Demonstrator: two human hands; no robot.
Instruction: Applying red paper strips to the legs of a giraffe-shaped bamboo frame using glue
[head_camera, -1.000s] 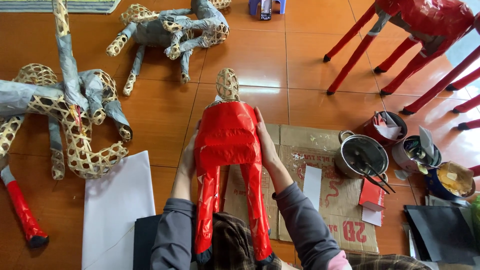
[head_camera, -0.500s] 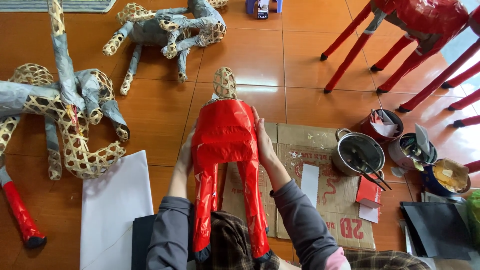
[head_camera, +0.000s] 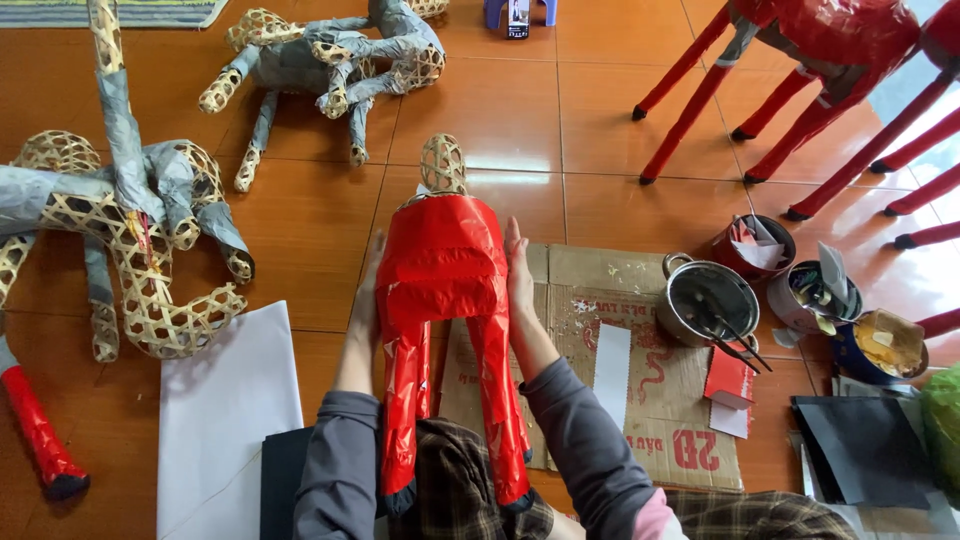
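Note:
A woven bamboo animal figure covered in shiny red paper (head_camera: 443, 268) lies between my arms, its bare wicker head (head_camera: 442, 163) pointing away from me and its red legs reaching back to my lap. My left hand (head_camera: 366, 285) presses flat against the figure's left flank. My right hand (head_camera: 518, 268) presses flat against its right flank. Both hands hold the body from the sides.
Flattened cardboard (head_camera: 640, 400) lies on the tiled floor under my right arm, with a metal pot (head_camera: 708, 300), small tins (head_camera: 810, 292) and red paper scraps beside it. Grey-papered wicker frames (head_camera: 130, 220) (head_camera: 330, 55) lie left and ahead. White sheets (head_camera: 225, 410) sit at left; red-legged figures (head_camera: 800, 70) stand at right.
The view has shifted slightly. Both hands stay pressed on the red figure's sides, sliding a little along its flanks.

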